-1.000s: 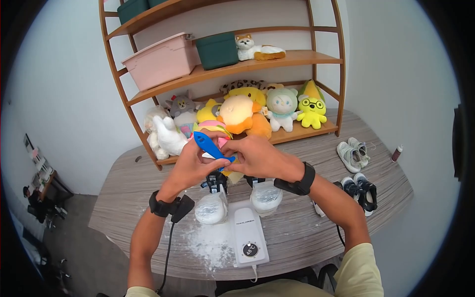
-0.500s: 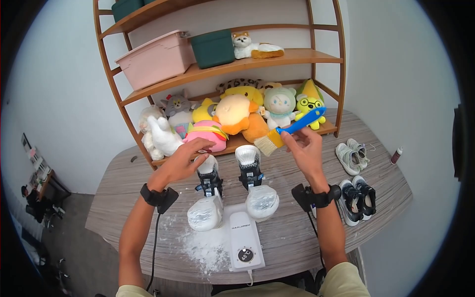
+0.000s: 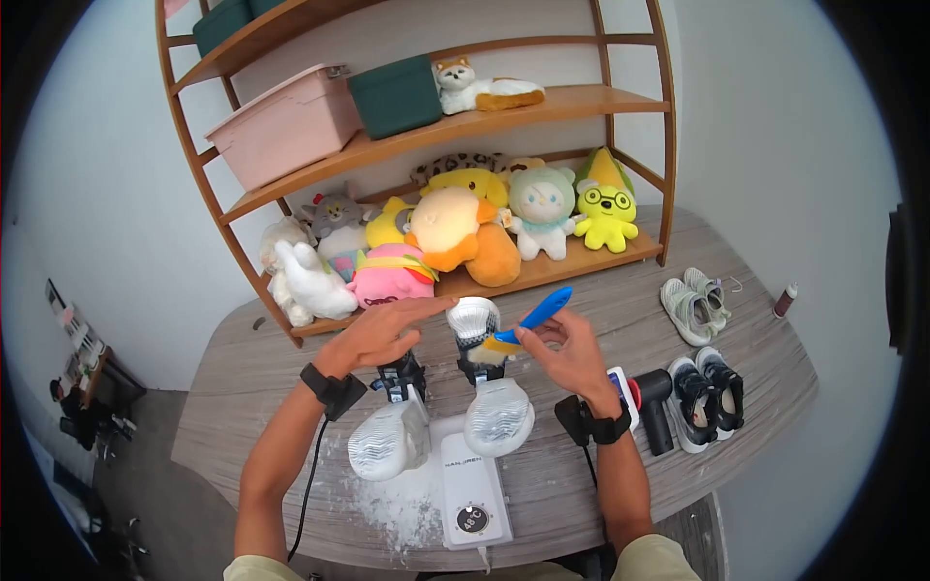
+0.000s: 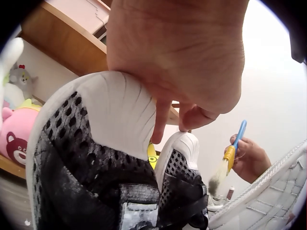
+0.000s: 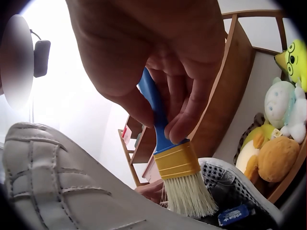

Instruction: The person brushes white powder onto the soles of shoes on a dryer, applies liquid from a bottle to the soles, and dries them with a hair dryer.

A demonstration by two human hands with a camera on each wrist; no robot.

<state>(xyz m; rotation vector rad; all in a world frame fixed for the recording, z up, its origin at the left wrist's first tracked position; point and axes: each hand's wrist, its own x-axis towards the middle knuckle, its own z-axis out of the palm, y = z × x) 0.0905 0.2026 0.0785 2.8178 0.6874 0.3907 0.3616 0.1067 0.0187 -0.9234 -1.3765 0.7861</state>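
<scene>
My right hand [image 3: 570, 356] pinches the blue handle of a brush [image 3: 545, 308]. In the right wrist view the pale bristles [image 5: 189, 194] hang against the black mesh shoe [image 5: 225, 187], beside a white shoe [image 5: 57, 177]. Straight fingers of my left hand [image 3: 378, 334] reach over one black shoe [image 3: 399, 373] to the white toe of the other [image 3: 475, 318]; in the left wrist view a fingertip touches that toe [image 4: 184, 141]. Both black shoes stand toe up behind two white shoes [image 3: 499, 416], whose soles face me, around a white device [image 3: 472, 489] reading 48°C.
White powder [image 3: 397, 513] lies left of the device. On the right are a dark dryer-like tool [image 3: 656, 412], dark shoes [image 3: 693, 402], pale shoes [image 3: 688, 310] and a small bottle [image 3: 785, 300]. Behind stands a wooden shelf [image 3: 581, 266] with plush toys and bins.
Both hands were together around the brush, then parted with the brush in the right. The brush has since come down to the right-hand black shoe, and my left hand has reached to its toe.
</scene>
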